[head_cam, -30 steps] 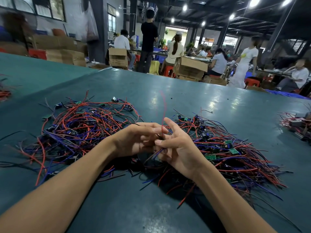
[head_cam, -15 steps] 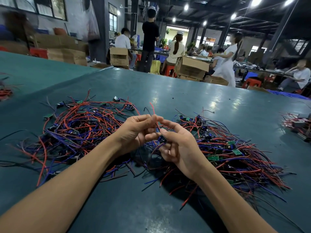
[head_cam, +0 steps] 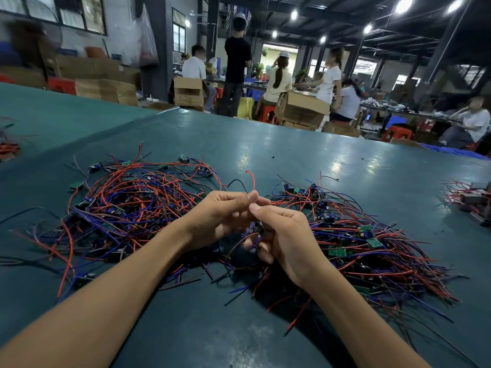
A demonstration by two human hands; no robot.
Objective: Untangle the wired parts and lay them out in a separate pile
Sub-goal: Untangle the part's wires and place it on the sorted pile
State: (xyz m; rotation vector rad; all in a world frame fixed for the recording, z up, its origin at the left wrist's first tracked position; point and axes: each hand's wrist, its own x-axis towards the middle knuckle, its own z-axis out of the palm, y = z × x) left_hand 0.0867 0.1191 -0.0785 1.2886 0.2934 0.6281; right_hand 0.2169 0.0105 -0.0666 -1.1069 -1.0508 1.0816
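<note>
Two heaps of red, blue and black wired parts lie on the dark green table: one pile at the left, one at the right with small green circuit boards. Between them my left hand pinches a wired part whose red wire end and black wire end curl up above my fingers. My right hand curls round the same part lower down, its thumb meeting my left fingertips. The part's body is hidden inside my fingers.
More wired parts lie at the table's right edge and on a second table at far left. Cardboard boxes and several people stand or sit beyond the table's far edge.
Both hands have lifted slightly and drawn together at the fingertips. The red wire end, standing tall a second ago, now curls shorter above my fingers. A person in white walked left in the background.
</note>
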